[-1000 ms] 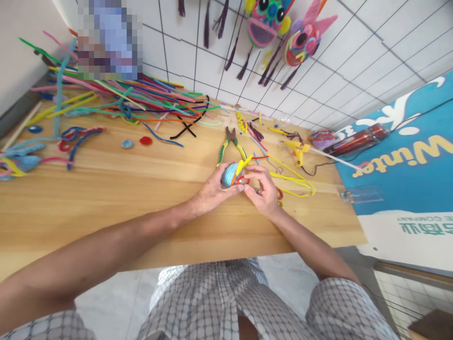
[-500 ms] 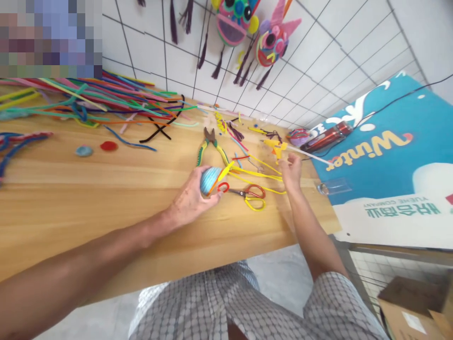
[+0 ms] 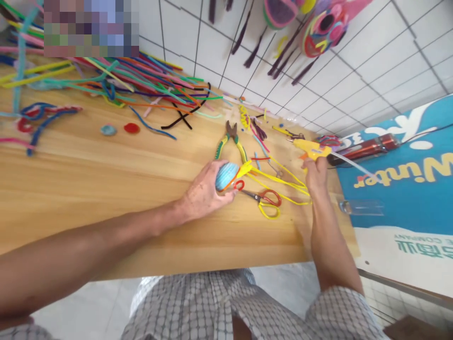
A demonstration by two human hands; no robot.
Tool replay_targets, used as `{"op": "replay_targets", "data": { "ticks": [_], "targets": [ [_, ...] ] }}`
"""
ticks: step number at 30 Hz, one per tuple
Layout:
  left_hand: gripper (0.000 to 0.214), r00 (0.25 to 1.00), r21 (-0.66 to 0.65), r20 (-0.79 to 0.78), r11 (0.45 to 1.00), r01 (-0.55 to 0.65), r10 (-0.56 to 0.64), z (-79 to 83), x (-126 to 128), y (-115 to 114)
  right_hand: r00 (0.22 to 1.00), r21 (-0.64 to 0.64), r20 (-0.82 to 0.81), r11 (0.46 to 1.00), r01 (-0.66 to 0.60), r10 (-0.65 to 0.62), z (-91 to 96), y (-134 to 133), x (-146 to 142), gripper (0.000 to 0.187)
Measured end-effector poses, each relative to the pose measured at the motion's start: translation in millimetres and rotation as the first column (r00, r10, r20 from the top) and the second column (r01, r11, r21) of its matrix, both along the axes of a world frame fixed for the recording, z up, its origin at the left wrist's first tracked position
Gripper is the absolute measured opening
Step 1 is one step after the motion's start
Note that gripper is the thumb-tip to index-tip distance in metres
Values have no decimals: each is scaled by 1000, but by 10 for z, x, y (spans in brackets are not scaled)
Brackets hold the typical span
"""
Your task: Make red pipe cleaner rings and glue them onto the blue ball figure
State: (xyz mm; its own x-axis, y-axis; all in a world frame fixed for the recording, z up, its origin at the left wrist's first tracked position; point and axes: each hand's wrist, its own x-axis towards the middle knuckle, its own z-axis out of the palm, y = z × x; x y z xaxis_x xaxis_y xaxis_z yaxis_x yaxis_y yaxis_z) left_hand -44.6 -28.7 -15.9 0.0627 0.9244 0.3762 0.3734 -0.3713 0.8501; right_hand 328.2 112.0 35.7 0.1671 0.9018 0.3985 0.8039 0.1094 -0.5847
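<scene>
My left hand (image 3: 201,193) is wrapped round a ball (image 3: 227,175) covered in light blue strands, with an orange band along its edge. A yellow tuft (image 3: 244,168) and a small red loop (image 3: 239,185) show at the ball's right side; long yellow strands (image 3: 283,180) trail from there across the table. To the right, my right hand (image 3: 317,177) is closed on the handle of a yellow glue gun (image 3: 313,148), whose nozzle points left. A white glue stick (image 3: 354,165) sticks out of its back. Scissors (image 3: 264,198) lie between my hands.
Pliers (image 3: 231,137) with green-yellow handles lie open behind the ball. Many coloured pipe cleaners (image 3: 152,85) are heaped at the back left. A red disc (image 3: 131,128) and a blue one (image 3: 108,129) lie left. A red cylindrical tool (image 3: 368,147) and a clear tube (image 3: 363,207) are at right.
My right hand has closed on the glue gun's handle, and the gun has turned slightly. The left hand still holds the ball. The whole view has shifted, so table things appear further right.
</scene>
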Motion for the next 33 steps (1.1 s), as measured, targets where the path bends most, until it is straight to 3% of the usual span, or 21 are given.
{"op": "replay_targets", "data": {
  "ticks": [5,9,11,14,20,25,33],
  "targets": [
    [67,1000,17,-10,1000,-2,2,-14,13,6,991,-15,132,1000,-11,12,446,-687,-503,33],
    [68,999,28,-32,1000,-8,8,-19,20,15,904,5,416,994,-108,96,675,-970,-858,28],
    [67,999,31,-34,1000,1,0,-13,20,20,823,16,540,975,-221,178,734,-997,-980,20],
    [68,1000,45,-26,999,15,-14,-5,18,24,703,-7,653,930,-368,283,780,-979,-1088,24],
    [66,1000,86,-12,996,20,-19,-13,26,32,549,-40,770,883,-469,326,834,-924,-1107,21],
    [59,1000,87,-14,996,15,-14,-3,26,37,483,-44,814,864,-502,323,861,-905,-1118,22],
    [57,1000,81,-17,996,28,-26,10,16,46,484,-56,811,868,-494,328,872,-902,-1140,15]
  ]
}}
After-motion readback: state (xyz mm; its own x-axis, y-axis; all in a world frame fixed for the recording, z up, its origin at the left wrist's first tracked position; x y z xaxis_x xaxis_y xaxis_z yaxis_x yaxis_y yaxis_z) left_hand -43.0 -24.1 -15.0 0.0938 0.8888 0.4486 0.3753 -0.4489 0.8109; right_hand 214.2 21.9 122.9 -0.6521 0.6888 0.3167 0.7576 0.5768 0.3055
